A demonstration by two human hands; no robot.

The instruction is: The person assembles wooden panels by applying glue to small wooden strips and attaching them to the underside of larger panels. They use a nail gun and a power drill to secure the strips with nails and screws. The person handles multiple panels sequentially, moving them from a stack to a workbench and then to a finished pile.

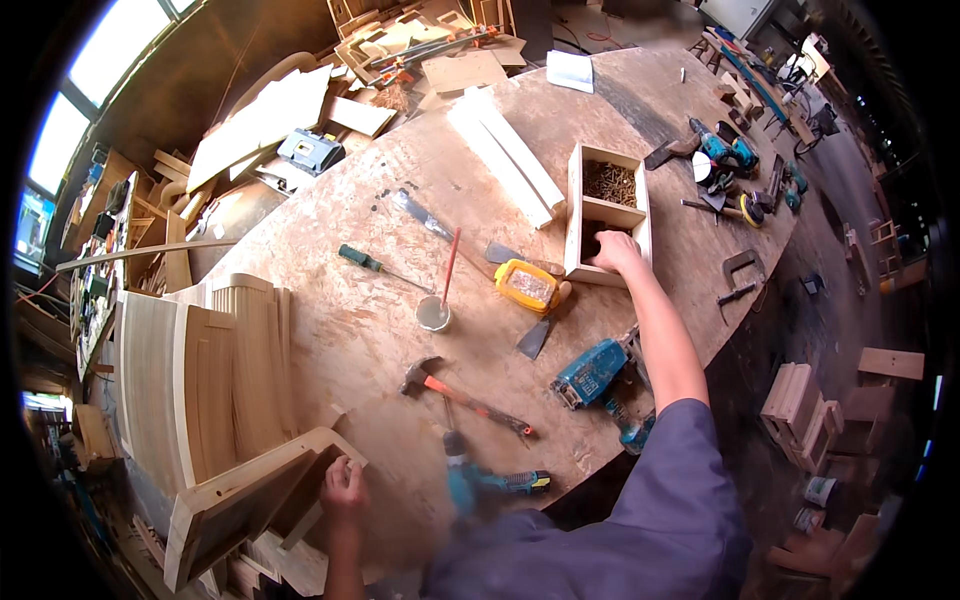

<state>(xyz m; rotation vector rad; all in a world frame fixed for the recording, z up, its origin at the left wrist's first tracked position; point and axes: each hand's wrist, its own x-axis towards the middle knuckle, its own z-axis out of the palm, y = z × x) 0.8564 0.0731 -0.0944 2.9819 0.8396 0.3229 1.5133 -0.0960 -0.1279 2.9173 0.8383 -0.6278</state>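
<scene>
My right hand (pixel 614 252) reaches into the near compartment of a two-part wooden box (pixel 643 222). Its fingertips are hidden inside the box, so I cannot see what they touch. The far compartment holds a heap of small brownish screws (pixel 608 182). At the lower left, my left hand (pixel 345 487) has its fingers curled at the corner of a tilted wooden frame (pixel 262 462). This frame leans beside a stack of pale wooden panels (pixel 212 375) at the bench's left side.
On the workbench (pixel 370 300) lie a hammer (pixel 465 397), a screwdriver (pixel 385 268), a yellow-rimmed container (pixel 527 286), a cup with a red stick (pixel 434 314), a teal power tool (pixel 590 373) and a blurred drill (pixel 490 482). Two pale boards (pixel 507 158) lie left of the box.
</scene>
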